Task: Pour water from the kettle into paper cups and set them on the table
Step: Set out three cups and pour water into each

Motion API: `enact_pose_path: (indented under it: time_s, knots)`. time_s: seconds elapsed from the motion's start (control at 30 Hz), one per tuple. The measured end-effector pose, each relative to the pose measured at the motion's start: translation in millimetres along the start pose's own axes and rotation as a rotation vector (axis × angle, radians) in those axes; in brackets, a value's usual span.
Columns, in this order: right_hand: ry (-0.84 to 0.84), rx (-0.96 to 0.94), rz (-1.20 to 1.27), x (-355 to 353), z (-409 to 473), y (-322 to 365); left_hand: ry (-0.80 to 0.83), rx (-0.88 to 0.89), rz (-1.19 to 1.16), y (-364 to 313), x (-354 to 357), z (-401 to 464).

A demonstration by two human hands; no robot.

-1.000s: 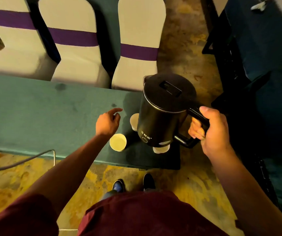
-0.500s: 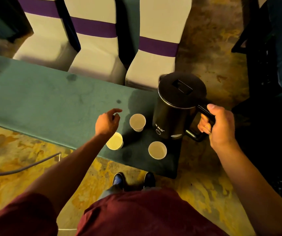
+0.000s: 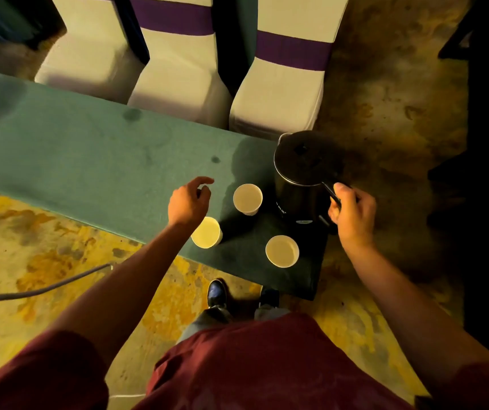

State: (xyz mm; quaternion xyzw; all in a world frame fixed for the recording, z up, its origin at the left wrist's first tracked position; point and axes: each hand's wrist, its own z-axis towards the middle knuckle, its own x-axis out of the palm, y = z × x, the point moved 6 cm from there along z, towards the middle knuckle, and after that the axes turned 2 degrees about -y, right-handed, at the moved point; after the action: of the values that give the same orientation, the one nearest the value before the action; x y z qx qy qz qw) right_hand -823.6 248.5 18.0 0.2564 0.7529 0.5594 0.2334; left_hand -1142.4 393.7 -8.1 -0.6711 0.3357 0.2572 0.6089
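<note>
Compared with the frame one second earlier, the black electric kettle (image 3: 302,176) now stands upright near the right end of the green cloth-covered table (image 3: 74,161), no longer held in front of the cups; its lid is blurred. The right hand (image 3: 352,211) remains curled round the kettle's black handle. The left hand (image 3: 188,199) stays hovering above the table, fingers loosely bent, holding nothing. Three white paper cups are countable: the far cup (image 3: 247,199) just beside the kettle, the left cup (image 3: 206,232) partly under the left wrist, and the near cup (image 3: 281,251) by the table edge, previously hidden by the kettle. Three white chair covers with purple bands (image 3: 284,84) stand behind the table.
</note>
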Motion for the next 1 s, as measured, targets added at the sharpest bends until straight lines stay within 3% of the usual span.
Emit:
enact_pose_path:
  time_s: [0.53, 1.0]
  knots:
    - [0.098, -0.052, -0.052, -9, -15, -41, 0.018, -0.050, -0.042, 17, -4, -20]
    - [0.138, -0.154, -0.320, -27, -24, -53, -0.036, -0.137, -0.210, 32, -22, -32]
